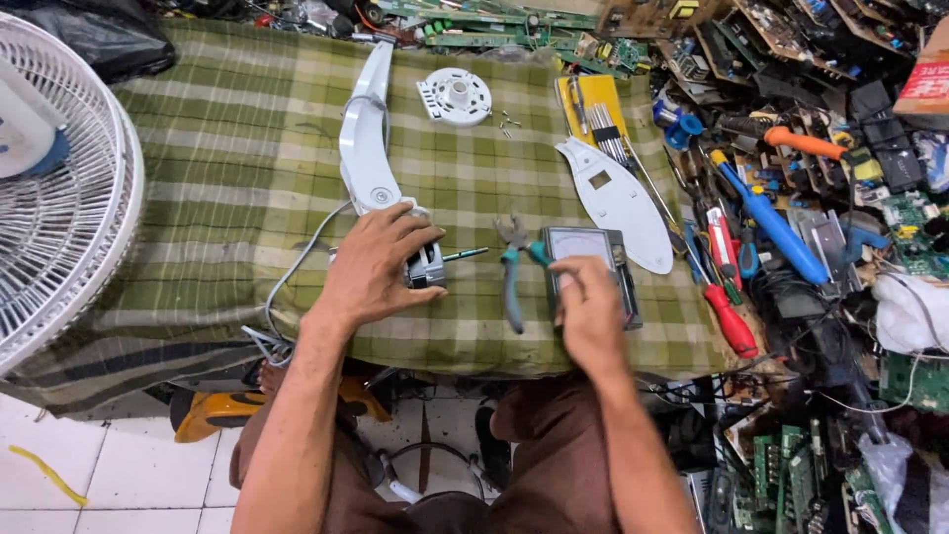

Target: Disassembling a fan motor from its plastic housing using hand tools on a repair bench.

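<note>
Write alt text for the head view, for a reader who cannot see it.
A person's left hand grips a small metal fan motor on a green checked cloth while the right hand rests on a grey rectangular meter. Teal-handled pliers lie between.

On the cloth-covered table [198, 168], a fan motor [425, 267] lies left of pliers [512, 267]; a multimeter [583, 259] sits right of them, a fan guard [59, 188] far left.

Multimeter [590, 272] on the checked surface [217, 168], under the right hand [590, 311]: dark case, pale rectangular dial window. Yellow tool-bit pack [596, 114] further back, flat. Red-and-white cardboard box [926, 84] at far right edge.
</note>
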